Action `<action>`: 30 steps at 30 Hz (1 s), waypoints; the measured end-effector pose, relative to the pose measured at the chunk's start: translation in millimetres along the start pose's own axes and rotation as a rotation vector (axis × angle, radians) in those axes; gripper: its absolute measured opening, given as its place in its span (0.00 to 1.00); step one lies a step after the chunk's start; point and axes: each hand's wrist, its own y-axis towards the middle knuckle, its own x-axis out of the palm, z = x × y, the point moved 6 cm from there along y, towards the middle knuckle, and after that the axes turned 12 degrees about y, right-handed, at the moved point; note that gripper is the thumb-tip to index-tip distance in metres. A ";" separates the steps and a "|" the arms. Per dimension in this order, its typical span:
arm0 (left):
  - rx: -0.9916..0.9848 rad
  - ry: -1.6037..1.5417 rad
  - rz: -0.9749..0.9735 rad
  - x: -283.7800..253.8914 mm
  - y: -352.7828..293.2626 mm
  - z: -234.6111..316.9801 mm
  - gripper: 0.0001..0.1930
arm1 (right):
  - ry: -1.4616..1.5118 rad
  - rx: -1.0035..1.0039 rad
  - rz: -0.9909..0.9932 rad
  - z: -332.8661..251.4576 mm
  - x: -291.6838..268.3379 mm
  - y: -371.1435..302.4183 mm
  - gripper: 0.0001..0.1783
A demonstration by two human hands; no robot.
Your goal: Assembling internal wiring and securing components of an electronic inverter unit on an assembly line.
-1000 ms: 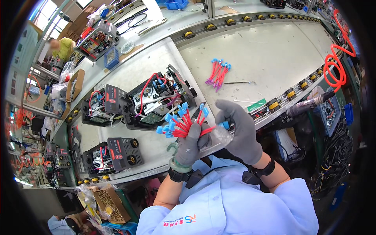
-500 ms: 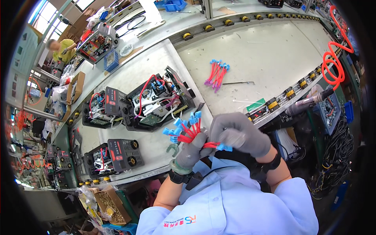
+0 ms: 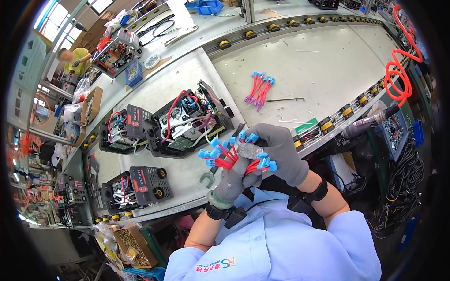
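Note:
A fanned bundle of red wires with blue connectors (image 3: 225, 162) is in my gloved left hand (image 3: 231, 181), which is closed around its middle in front of my chest. My gloved right hand (image 3: 280, 152) meets it from the right, fingers bent over the upper wires beside the left fingertips. A blue connector (image 3: 251, 138) pokes out by the right fingers, and more connectors (image 3: 267, 163) show below them. Which wires the right fingers grip is partly hidden. Beyond my hands, another pile of red wires with blue and purple ends (image 3: 259, 90) lies on the bench.
Open machine units (image 3: 190, 119) with black casings stand on the bench at left, near a wrench (image 3: 207, 179). A thin dark rod (image 3: 285, 99) and a green piece (image 3: 307, 125) lie farther right. A power driver (image 3: 368, 122) hangs on a coiled red hose (image 3: 398, 77). A co-worker (image 3: 77, 60) is at far left.
My right hand has shifted left and closed over the upper part of the bundle; earlier it was a little apart and blurred. More blue connectors now show on the bundle's right side.

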 end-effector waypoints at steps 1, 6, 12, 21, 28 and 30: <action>-0.009 -0.037 -0.002 0.7 0.7 -0.1 0.19 | -0.113 -0.132 -0.003 -6.0 -0.4 -0.3 0.15; 0.023 -0.066 -0.019 6.2 1.6 0.8 0.20 | -0.288 -0.574 -0.043 -23.2 -2.2 -11.8 0.18; 0.003 0.046 -0.031 3.6 -2.8 2.4 0.22 | -0.237 -0.604 0.085 -24.1 -6.0 -17.5 0.19; -0.045 0.020 -0.197 5.3 -6.0 0.6 0.16 | 0.142 -0.266 -0.206 -10.5 -0.9 -0.1 0.14; -0.072 0.028 -0.232 3.9 -1.5 -3.6 0.26 | 0.132 -0.219 -0.210 -6.5 -12.0 -1.8 0.08; -0.064 0.036 -0.291 6.3 -2.1 -4.0 0.26 | 0.507 0.027 -0.290 -4.6 -11.8 -1.1 0.13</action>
